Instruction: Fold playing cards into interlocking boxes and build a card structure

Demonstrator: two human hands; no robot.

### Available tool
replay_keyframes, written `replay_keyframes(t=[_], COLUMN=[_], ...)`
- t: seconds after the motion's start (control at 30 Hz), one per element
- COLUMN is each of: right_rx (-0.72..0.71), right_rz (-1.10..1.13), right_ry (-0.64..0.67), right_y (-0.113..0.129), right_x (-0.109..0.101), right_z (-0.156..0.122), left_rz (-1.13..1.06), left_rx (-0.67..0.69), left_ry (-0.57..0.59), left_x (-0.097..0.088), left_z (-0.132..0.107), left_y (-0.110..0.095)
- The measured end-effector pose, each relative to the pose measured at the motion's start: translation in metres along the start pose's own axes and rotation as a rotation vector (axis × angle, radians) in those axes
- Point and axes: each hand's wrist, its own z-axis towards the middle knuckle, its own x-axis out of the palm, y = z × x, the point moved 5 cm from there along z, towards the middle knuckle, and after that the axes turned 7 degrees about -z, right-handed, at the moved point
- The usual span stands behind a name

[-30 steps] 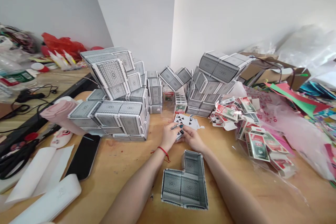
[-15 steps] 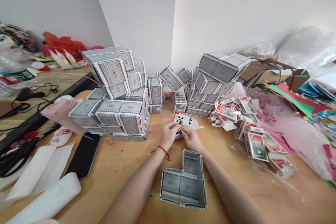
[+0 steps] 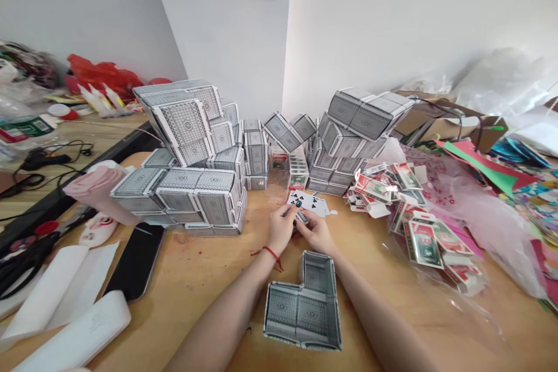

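My left hand [image 3: 282, 222] and my right hand [image 3: 318, 232] meet over the table, both closed on a small playing card [image 3: 301, 218] whose grey patterned back partly shows. Fingers cover most of it. Just beyond lie spread playing cards [image 3: 311, 201], club faces up. Between my forearms rests an L-shaped open tray folded from playing cards [image 3: 300, 308], its grey backs showing inside. A red string bracelet [image 3: 274, 256] circles my left wrist.
Blocks folded from cards stand stacked at left [image 3: 196, 192] and right [image 3: 349, 145]. Torn card boxes [image 3: 422, 238] lie in a heap at right. A black phone [image 3: 136, 258], a white case [image 3: 82, 331] and a pink cloth roll [image 3: 98, 186] occupy the left side.
My fingers have shifted on the card, and its grey back now shows between them. My right hand has turned slightly. The tray and stacks stay put; the view moves a little.
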Motion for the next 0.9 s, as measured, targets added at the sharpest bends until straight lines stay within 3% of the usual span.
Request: replay_keyframes(t=[0.13, 0.27, 0.47, 0.63, 0.9], right_rx=[0.135, 0.124, 0.093, 0.078, 0.079], right_rz=[0.148, 0.194, 0.110, 0.119, -0.006], right_ry=[-0.050, -0.169, -0.272, -0.286, -0.309], right_y=[-0.010, -0.015, -0.023, -0.026, -0.017], right_x=[-0.001, -0.009, -0.019, -0.024, -0.026], right_z=[0.002, 0.006, 0.006, 0.006, 0.006], left_rz=[-0.026, 0.007, 0.085, 0.321, 0.656], left_rx=[0.017, 0.092, 0.177, 0.321, 0.474], left_ry=[-0.043, -0.033, 0.155, 0.252, 0.212], left_x=[-0.004, -0.008, 0.002, 0.011, 0.008], left_z=[0.000, 0.003, 0.000, -0.008, -0.012], left_y=[-0.002, -0.008, -0.010, -0.012, -0.013])
